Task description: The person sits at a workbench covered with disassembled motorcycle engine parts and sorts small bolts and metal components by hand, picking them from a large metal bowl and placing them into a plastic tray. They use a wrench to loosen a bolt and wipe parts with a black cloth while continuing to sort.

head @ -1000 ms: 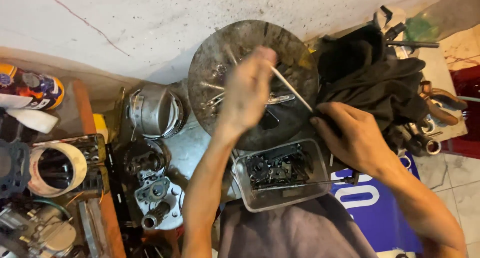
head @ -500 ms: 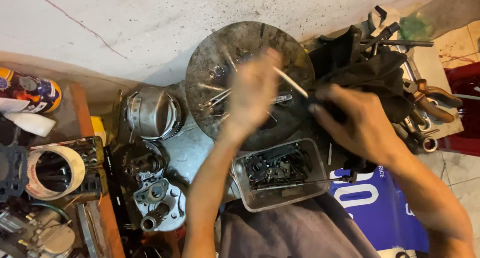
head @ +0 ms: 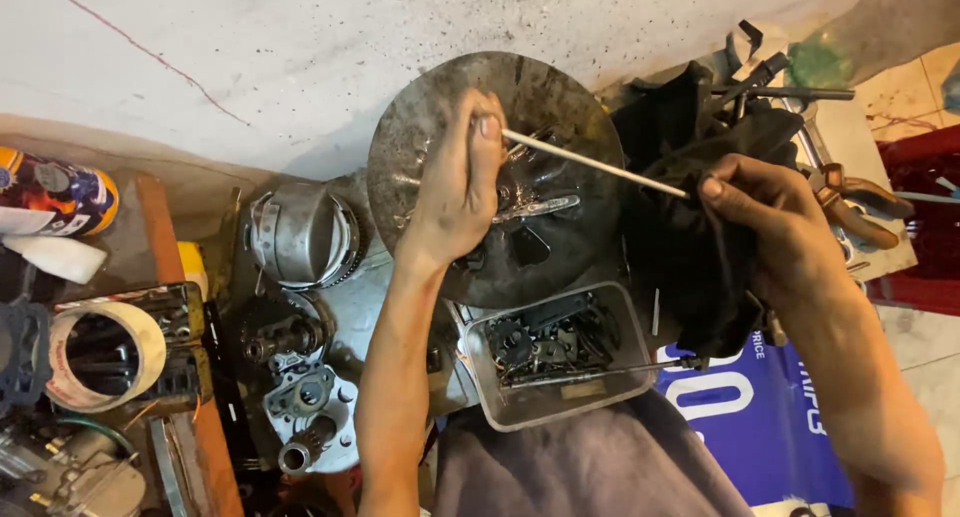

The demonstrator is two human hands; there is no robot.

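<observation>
My left hand (head: 460,187) pinches one end of a thin metal rod (head: 590,162) over a round, dirty metal pan (head: 400,157) that holds several bolts and small parts. My right hand (head: 775,232) grips a black greasy rag (head: 690,247) wrapped around the rod's other end. The rod runs slightly downward from left to right between the two hands. Both forearms come up from the bottom of the view.
A clear plastic tub (head: 545,402) of small engine parts sits below the pan. Left of it lie a metal cylinder (head: 300,237), engine pieces (head: 300,397), a tape roll (head: 95,352) and a colourful can (head: 50,192). Pliers (head: 850,202) and tools lie at the right, blue board (head: 760,417) below.
My right hand with the rag has slid outward to the right along the rod. My left hand has kept its hold on the rod's left end over the pan.
</observation>
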